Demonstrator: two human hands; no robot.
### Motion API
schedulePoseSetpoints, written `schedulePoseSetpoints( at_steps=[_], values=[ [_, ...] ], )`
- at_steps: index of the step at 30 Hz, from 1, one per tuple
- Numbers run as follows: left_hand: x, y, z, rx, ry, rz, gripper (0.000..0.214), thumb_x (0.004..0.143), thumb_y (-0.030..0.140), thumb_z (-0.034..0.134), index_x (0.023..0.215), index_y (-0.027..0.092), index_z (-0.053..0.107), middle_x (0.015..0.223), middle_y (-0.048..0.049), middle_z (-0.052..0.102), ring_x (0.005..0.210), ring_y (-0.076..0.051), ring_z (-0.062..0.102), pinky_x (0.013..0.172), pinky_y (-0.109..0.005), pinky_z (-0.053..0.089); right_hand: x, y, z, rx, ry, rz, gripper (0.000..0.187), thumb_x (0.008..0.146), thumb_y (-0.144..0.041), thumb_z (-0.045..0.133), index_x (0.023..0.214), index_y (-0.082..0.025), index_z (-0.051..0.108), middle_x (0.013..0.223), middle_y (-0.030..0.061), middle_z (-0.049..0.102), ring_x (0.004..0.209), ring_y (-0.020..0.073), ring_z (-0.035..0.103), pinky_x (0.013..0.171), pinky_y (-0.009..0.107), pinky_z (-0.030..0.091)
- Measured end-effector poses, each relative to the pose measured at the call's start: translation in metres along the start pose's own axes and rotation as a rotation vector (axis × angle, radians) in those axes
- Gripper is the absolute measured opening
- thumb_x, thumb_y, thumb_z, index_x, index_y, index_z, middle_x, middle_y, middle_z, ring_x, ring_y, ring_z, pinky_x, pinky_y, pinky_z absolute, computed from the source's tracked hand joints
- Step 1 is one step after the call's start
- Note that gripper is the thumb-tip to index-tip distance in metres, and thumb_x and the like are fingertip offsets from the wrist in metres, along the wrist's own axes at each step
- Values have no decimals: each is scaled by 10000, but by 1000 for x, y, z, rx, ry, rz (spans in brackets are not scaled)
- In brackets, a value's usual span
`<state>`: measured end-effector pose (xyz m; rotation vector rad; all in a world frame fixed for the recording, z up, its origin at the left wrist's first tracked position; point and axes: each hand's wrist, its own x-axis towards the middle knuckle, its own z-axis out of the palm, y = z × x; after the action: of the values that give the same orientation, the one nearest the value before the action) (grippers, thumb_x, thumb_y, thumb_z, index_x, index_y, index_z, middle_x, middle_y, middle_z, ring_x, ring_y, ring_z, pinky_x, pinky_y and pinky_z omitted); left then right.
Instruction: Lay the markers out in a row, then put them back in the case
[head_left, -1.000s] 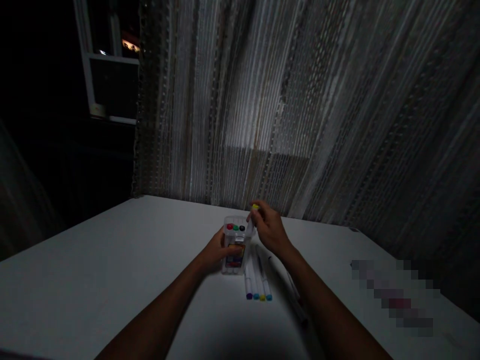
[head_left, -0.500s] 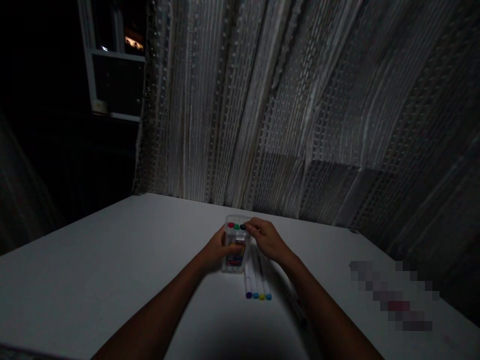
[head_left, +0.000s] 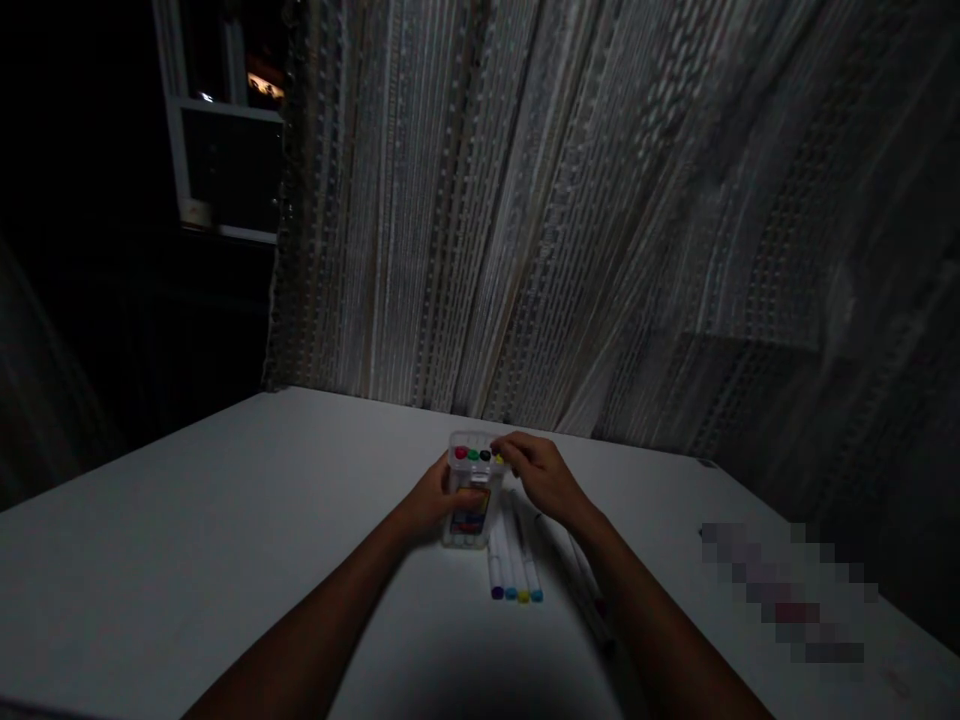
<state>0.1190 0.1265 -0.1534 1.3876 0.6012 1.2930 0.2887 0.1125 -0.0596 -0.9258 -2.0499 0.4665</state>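
My left hand point(head_left: 439, 497) is wrapped round a clear plastic marker case point(head_left: 466, 535) standing upright on the table, its thumb across the printed label. Red point(head_left: 460, 453), green point(head_left: 473, 455) and black point(head_left: 485, 455) marker caps show in the case's open top. At the top right corner, the fingertips of my right hand point(head_left: 536, 470) pinch at a yellow-capped marker point(head_left: 499, 458) inside the case. Several white markers point(head_left: 514, 550) lie side by side just right of the case, with purple, blue and yellow ends toward me.
More markers point(head_left: 589, 600) lie beside my right forearm, partly hidden in shadow. A pixelated patch point(head_left: 780, 590) covers something on the right of the white table point(head_left: 262, 520). Behind the table hangs a woven curtain point(head_left: 450, 200), with a dark window at left.
My right fingers have shifted slightly right from the black cap, and a yellow cap now shows beneath them. The case and my left hand stay nearly still.
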Motion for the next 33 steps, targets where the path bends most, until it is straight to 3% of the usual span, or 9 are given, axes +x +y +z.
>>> schedulePoseSetpoints(
  at_steps=[4,9,14,18,25,33],
  values=[
    [0,-1,0,0,5,-6,592,574,260,811,1089,137,545,939,-77,667,856,-231,633,762,-332,487,-1,-3,4,-30,-64,-10,252,836,-247,444,759,-148,662,761,44,644,756,164,581,679,263,438],
    [1,-3,-1,-2,23,-10,602,571,248,812,1093,120,540,944,-87,666,843,-225,634,758,-326,489,-1,-2,5,-29,-74,-51,241,825,-234,443,863,-145,663,823,60,654,785,172,586,717,281,443],
    [1,-4,-1,-9,1,-27,594,573,249,813,1087,124,544,949,-88,672,850,-230,638,757,-326,492,-2,12,-2,5,137,-47,258,822,-283,434,880,-153,649,844,70,639,729,169,580,660,274,449],
    [0,-3,-1,-14,0,-37,574,592,247,802,1088,128,539,948,-89,673,847,-226,642,741,-325,500,-6,39,-2,-87,232,115,254,805,-269,435,863,-149,650,825,69,652,702,172,585,658,274,449],
    [-2,-1,2,8,17,-62,523,589,264,804,1032,128,562,912,-87,685,828,-234,653,718,-325,512,-30,77,14,-441,81,420,225,823,-187,450,857,-154,669,894,70,682,784,158,605,698,224,401],
    [-2,-3,2,22,69,-139,514,561,276,810,994,131,574,858,-69,697,743,-214,660,695,-333,522,-44,87,-8,-700,-74,614,205,814,-243,515,930,-172,669,943,86,675,889,191,604,705,255,380]
  ],
)
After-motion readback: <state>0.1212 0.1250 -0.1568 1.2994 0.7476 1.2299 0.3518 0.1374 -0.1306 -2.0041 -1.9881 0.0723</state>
